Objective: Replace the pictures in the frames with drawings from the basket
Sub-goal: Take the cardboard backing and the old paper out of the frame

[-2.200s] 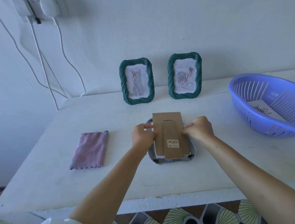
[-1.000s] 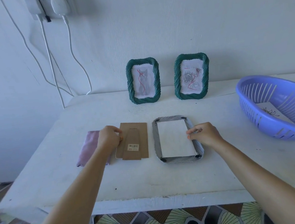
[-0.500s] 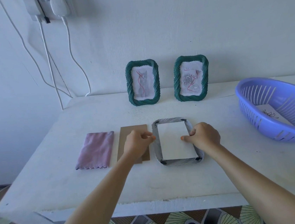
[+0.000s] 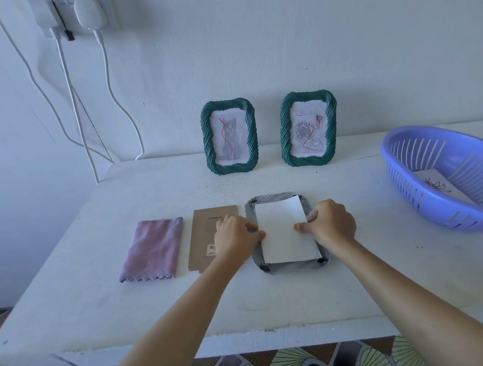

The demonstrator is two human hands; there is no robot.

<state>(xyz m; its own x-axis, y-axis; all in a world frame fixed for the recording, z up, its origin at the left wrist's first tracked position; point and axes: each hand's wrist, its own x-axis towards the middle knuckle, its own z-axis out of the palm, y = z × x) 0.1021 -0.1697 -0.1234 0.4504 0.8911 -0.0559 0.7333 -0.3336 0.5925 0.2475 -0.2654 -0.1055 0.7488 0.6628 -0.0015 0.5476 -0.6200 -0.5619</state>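
A grey frame [image 4: 292,268] lies face down in the middle of the white table [image 4: 247,299]. On it lies a white picture sheet [image 4: 284,235], blank side up and slightly skewed. My left hand [image 4: 236,237] pinches the sheet's left edge and my right hand [image 4: 328,225] pinches its right edge. The brown cardboard backing [image 4: 209,228] lies flat just left of the frame, partly under my left hand. A purple basket [image 4: 456,176] at the right holds a drawing [image 4: 439,187].
Two green frames stand against the wall, one with a cat picture [image 4: 229,136], one with a rose picture [image 4: 308,128]. A pink cloth [image 4: 153,248] lies left of the backing. White cables [image 4: 74,96] hang down the wall at the left.
The backing came off the frame and was laid down to its left. My left hand came back to the frame. Both hands now pinch the white sheet, which has turned slightly.
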